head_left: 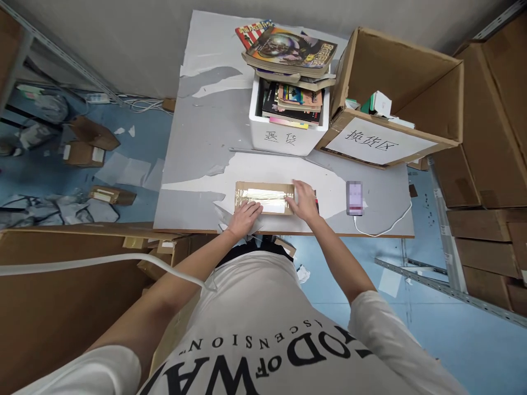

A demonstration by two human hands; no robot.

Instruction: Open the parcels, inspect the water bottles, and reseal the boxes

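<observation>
A small cardboard box (242, 192) with a white label and clear tape lies flat near the table's front edge. My left hand (246, 216) rests on its front left corner, fingers stretched over the box top. At the box's right end is my right hand (303, 200), its thumb on the top and its fingers along the end; whether they grip is hard to see. Something dark and red, mostly hidden, pokes out behind my right hand.
A phone (354, 198) on a white cable lies to the right. Behind stand a white bin (288, 137) heaped with books (292, 50) and a large open carton (403, 71). An open cardboard box (61, 274) stands at lower left. Cartons (481, 241) are stacked at right.
</observation>
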